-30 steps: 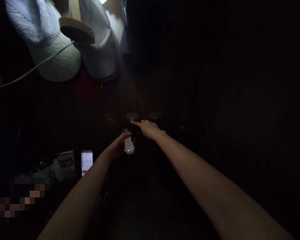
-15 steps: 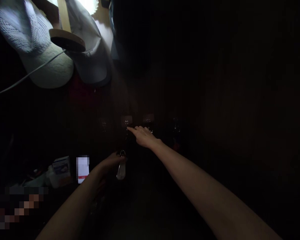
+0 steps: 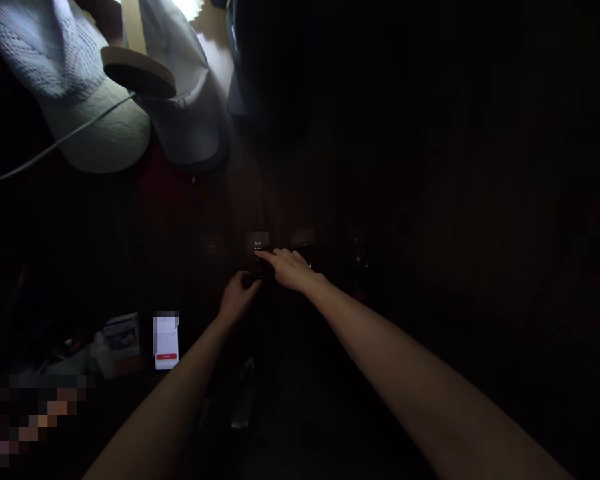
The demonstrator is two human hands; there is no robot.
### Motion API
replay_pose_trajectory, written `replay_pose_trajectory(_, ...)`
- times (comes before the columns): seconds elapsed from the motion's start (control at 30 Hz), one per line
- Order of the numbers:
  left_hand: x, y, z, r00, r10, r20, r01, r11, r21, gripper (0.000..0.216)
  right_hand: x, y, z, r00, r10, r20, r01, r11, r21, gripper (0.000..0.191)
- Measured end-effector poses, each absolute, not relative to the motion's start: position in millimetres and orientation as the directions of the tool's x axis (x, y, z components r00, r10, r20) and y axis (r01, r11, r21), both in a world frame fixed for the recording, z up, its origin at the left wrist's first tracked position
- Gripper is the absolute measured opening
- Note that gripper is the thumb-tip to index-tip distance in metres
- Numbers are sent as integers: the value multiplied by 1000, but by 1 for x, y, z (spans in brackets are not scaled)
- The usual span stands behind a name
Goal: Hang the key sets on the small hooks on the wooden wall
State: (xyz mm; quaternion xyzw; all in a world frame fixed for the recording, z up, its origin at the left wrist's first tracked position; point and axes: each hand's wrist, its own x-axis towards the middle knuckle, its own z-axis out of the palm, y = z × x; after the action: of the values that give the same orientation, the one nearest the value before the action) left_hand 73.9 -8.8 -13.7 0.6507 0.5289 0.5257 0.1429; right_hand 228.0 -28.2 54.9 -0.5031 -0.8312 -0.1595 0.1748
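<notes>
The scene is very dark. A row of small hooks [image 3: 258, 245] sits on a dark vertical surface ahead. My right hand [image 3: 290, 268] reaches to them with fingers stretched, the index tip at the hook with the pale backing plate. My left hand [image 3: 237, 297] is just below and to the left, with its fingers curled around something dark under that hook; I cannot make out what it is. A faint pale oblong key fob [image 3: 243, 403] shows lower down, apart from both hands.
Two light caps [image 3: 95, 127] hang at the upper left beside a wooden lamp base [image 3: 139, 72] and a pale cable [image 3: 55, 143]. A lit phone screen [image 3: 165, 340] and a small box [image 3: 123, 333] lie at the lower left.
My left hand held the pale key fob, lowered it, then rose to the hooks without it. The fob now shows farther down. My right hand has stayed at the hook.
</notes>
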Motion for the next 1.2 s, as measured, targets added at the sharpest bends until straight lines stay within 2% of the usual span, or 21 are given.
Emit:
replay_pose_trajectory(0.1, 97, -5, -8, -162, 840, 517, 573, -346, 743, 35, 226, -25, 55, -429, 786, 445, 897, 428, 108, 61)
replay_pose_trajectory(0.2, 109, -6, -13, -199, 843, 500, 540, -331, 774, 26, 227, -23, 55, -433, 786, 442, 895, 434, 106, 61)
replay_pose_trajectory(0.33, 108, -11, -2, -171, 816, 552, 355, -472, 807, 24, 228, -20, 56, -427, 801, 421, 897, 436, 80, 59)
replay_pose_trajectory(0.43, 101, -11, 17, -231, 764, 602, 252, -551, 796, 29, 227, -20, 56, -419, 805, 421, 899, 433, 66, 61)
replay_pose_trajectory(0.53, 91, -14, 18, -142, 826, 545, 425, -447, 787, 35, 229, -27, 55, -421, 785, 454, 883, 470, 6, 64)
replay_pose_trajectory(0.57, 88, -16, 10, -14, 902, 432, 545, -355, 760, 34, 232, -30, 54, -429, 762, 485, 865, 501, -21, 64)
replay_pose_trajectory(0.67, 80, -28, -29, 131, 958, 255, 630, -279, 725, 19, 249, -39, 48, -391, 639, 663, 792, 600, -111, 61)
replay_pose_trajectory(0.73, 77, -36, -54, 163, 972, 170, 672, -235, 702, 13, 265, -41, 41, -247, 578, 777, 748, 624, -226, 59)
replay_pose_trajectory(0.8, 79, -39, -65, 168, 976, 140, 697, -218, 683, 6, 281, -38, 32, -42, 575, 817, 693, 606, -391, 58)
replay_pose_trajectory(0.9, 96, -36, -52, 166, 957, 236, 666, -286, 689, 18, 299, -29, 17, 208, 667, 716, 541, 531, -652, 55)
replay_pose_trajectory(0.97, 117, -33, -31, 110, 886, 451, 521, -437, 733, 29, 301, -23, 8, 260, 768, 585, 414, 458, -786, 53)
replay_pose_trajectory(1.0, 129, -32, -20, 55, 847, 528, 451, -493, 744, 34, 300, -21, 4, 254, 806, 535, 372, 429, -823, 52)
replay_pose_trajectory(1.07, 154, -29, -3, 17, 810, 586, 341, -555, 759, 43, 295, -19, -1, 222, 840, 494, 343, 407, -846, 50)
replay_pose_trajectory(1.13, 175, -26, 7, -43, 819, 572, 276, -540, 795, 50, 290, -21, -3, 192, 847, 495, 345, 414, -842, 49)
replay_pose_trajectory(1.2, 190, -22, 11, -100, 866, 491, 170, -471, 866, 48, 289, -26, -4, 163, 849, 503, 356, 425, -832, 50)
